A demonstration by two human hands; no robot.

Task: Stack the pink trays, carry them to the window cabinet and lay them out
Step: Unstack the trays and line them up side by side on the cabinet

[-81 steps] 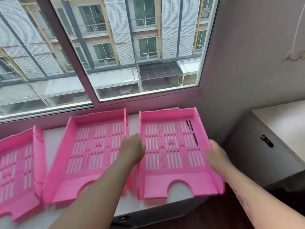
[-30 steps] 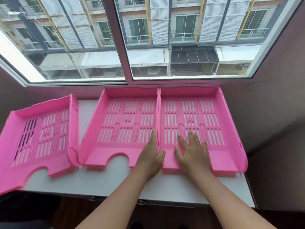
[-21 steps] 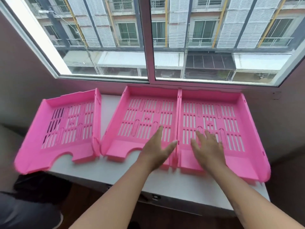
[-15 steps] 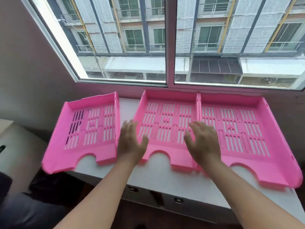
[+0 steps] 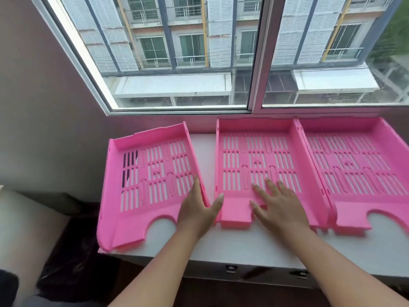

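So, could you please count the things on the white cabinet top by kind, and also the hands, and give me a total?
Pink trays: 3 (left tray, middle tray, right tray)
Hands: 2 (left hand, right hand)
Total: 5

worktop: white cabinet top under the window
on it: three pink trays, middle one under the right fingers
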